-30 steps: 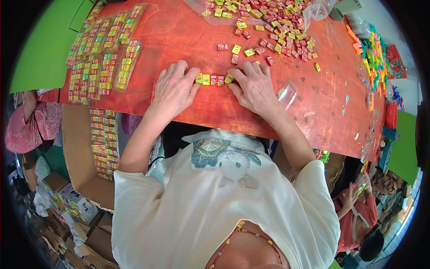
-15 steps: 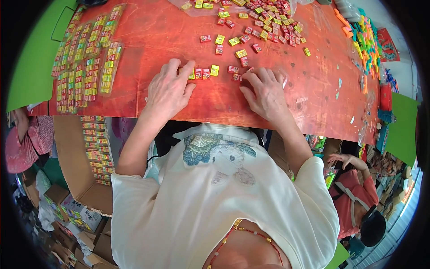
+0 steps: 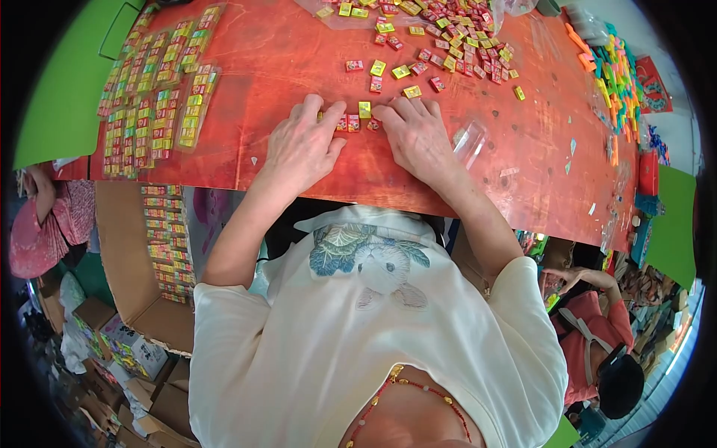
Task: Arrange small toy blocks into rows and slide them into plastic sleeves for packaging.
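Small red boxes [image 3: 353, 123] stand in a short row on the red table. A yellow box [image 3: 364, 110] is set just beyond them, and another red box [image 3: 373, 122] lies by the right fingertips. My left hand [image 3: 302, 145] rests palm down at the row's left end, thumb apart from the bent fingers, partly covering a yellow box. Palm down at the other end, my right hand [image 3: 417, 138] has its loosely bent fingers against the boxes; what lies under them is hidden. A clear plastic tray [image 3: 469, 143] is beside the right hand.
Loose red and yellow boxes [image 3: 463, 48] pile up at the far side of the table [image 3: 254, 75]. Filled clear trays [image 3: 166, 119] lie on the left; colourful plastic pieces [image 3: 616, 75] heap at far right. A cardboard carton [image 3: 123, 254] stands below left. A co-worker [image 3: 590, 328] is at lower right.
My right hand has moved left toward the row, sweeping over the red boxes that lay by its fingers. More of the clear tray shows. The whole view has shifted slightly.
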Tool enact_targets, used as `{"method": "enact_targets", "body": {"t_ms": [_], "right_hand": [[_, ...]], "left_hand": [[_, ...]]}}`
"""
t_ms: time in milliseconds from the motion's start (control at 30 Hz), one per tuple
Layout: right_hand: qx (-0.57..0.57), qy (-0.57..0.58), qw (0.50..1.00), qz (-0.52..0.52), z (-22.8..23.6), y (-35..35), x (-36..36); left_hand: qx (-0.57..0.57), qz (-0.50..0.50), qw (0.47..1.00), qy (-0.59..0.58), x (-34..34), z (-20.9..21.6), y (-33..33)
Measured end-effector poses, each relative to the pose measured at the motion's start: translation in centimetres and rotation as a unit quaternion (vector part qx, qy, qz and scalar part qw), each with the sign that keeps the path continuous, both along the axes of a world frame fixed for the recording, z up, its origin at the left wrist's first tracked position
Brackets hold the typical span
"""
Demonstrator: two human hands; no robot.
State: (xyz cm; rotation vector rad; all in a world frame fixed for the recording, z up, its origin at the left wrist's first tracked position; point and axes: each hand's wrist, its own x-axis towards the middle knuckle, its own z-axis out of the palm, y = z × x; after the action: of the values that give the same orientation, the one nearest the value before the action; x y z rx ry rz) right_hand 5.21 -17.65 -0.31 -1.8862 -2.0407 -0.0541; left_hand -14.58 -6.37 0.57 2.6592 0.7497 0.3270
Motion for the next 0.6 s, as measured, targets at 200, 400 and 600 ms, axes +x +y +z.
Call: {"method": "enact_targets", "body": {"t_ms": [200,400,600], "right_hand": [[-0.013,0.049,0.998,-0.024,1.2,0.6,-0.3],[-0.013,-0.001,1.0,0.004,0.4,1.2,-0.7],[0.01,0.031,0.999,0.012,0.1,-0.1,-0.6]], "left_hand": [[-0.026,0.016,0.999,0.024,0.4,0.4,-0.1],[-0.004,0.033,0.999,0.035,0.7,-0.1,-0.2],[0.018,0.027,0.999,0.024,0.8,-0.4,-0.4]]}}
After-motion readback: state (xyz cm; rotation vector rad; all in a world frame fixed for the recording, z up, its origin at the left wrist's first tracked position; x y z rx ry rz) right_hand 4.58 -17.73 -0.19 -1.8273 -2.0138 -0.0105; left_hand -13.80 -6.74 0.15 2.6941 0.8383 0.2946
